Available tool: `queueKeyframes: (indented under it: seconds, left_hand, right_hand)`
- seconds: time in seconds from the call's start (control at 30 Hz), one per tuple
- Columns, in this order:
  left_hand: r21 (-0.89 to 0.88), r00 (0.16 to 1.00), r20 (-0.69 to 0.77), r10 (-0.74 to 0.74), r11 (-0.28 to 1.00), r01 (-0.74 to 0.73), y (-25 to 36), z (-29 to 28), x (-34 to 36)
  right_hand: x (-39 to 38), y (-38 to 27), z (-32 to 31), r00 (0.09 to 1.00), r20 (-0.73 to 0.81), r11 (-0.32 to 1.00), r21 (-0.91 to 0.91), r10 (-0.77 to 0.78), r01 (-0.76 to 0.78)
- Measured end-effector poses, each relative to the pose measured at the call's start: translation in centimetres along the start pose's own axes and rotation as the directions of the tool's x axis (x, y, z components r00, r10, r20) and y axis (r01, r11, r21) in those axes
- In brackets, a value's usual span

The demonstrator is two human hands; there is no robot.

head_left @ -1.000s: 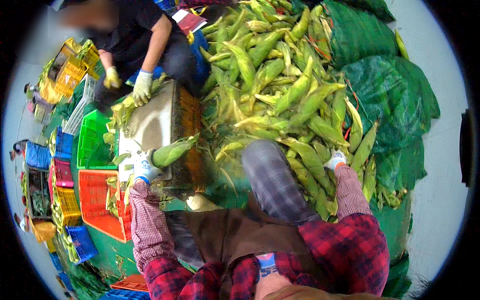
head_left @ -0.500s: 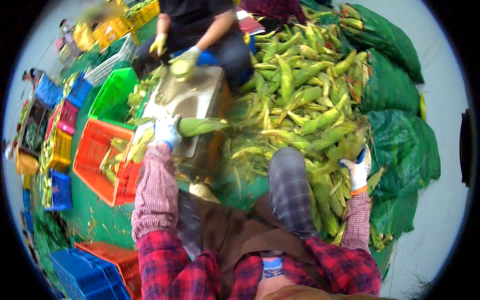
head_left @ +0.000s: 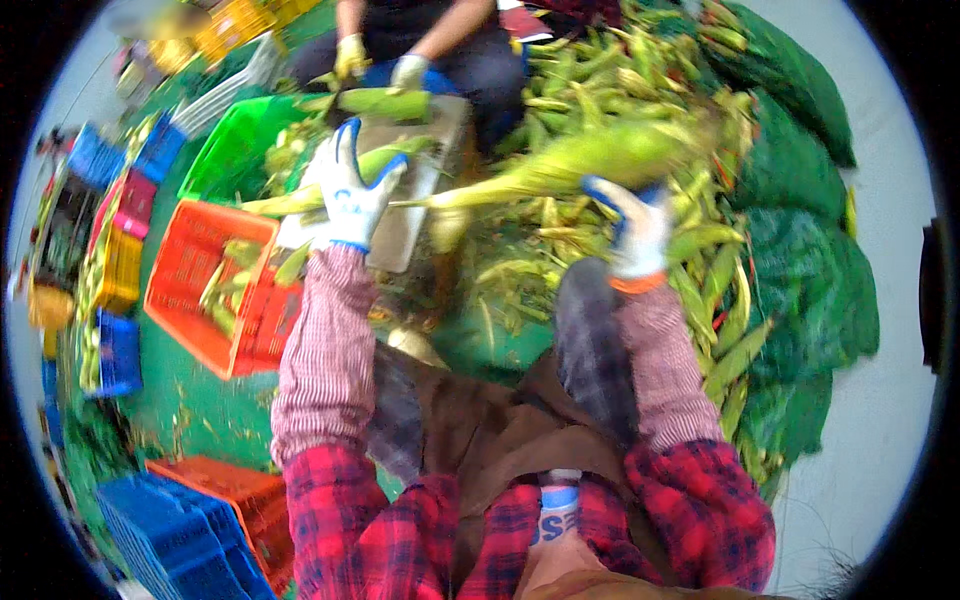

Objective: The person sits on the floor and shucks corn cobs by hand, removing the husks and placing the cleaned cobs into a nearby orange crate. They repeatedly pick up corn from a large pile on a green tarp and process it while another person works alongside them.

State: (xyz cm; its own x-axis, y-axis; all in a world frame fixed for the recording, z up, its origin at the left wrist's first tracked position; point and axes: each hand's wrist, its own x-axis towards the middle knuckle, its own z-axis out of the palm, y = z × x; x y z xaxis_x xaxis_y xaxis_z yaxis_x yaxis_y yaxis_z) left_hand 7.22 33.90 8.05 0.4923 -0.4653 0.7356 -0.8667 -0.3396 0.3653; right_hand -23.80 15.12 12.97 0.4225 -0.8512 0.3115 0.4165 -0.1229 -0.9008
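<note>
My left hand [head_left: 355, 195], in a white glove with blue, has its fingers spread at a corn cob [head_left: 395, 155] lying over the pale board [head_left: 395, 245]. My right hand [head_left: 632, 220], in a similar glove with an orange cuff, grips a large, motion-blurred cob in green husk [head_left: 585, 160], raised level with the board. A co-worker's gloved hands [head_left: 408, 75] are at another cob [head_left: 385, 102] at the board's far end. Beside the board stand a red crate [head_left: 178, 275] with cobs inside and a green crate [head_left: 215, 150].
A heap of corn [head_left: 720, 285] and green mesh sacks [head_left: 800, 280] line the right side. Coloured crates [head_left: 120, 350] run along the left, and stacked blue and red crates [head_left: 160, 530] stand at lower left. The co-worker's dark-trousered leg [head_left: 495, 90] is across from me.
My right hand has risen from the heap with a cob and swung left. My left hand has moved forward and spread its fingers from the cob it gripped. The head view has shifted.
</note>
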Motion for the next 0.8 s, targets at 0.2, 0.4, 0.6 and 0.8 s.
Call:
queueKeyframes:
  seconds: [0.2, 0.4, 0.6, 0.8]
  left_hand:
    - [-0.440, 0.957, 0.247, 0.149, 0.898, -0.026, 9.6, 0.4, -2.0]
    - [-0.143, 0.938, 0.346, 0.008, 0.989, 0.045, 4.2, -0.3, -2.0]
    - [0.337, 0.814, 0.567, -0.122, 0.937, -0.094, -2.0, -0.8, -3.4]
    - [0.343, 0.656, 0.739, -0.155, 0.924, -0.168, -5.1, -0.1, -5.4]
  right_hand:
    - [-1.5, 5.2, 10.0, 0.990, 0.089, 0.971, 0.205, 0.105, -0.121]
    - [0.9, 9.0, 0.5, 0.845, 0.416, 0.942, -0.173, 0.336, -0.289]
    - [-1.4, 13.8, -25.4, 0.870, -0.294, 0.213, -0.892, 0.395, -0.398]
    - [-11.0, 18.0, -40.1, 0.557, -0.568, -0.369, -0.821, 0.606, -0.436]
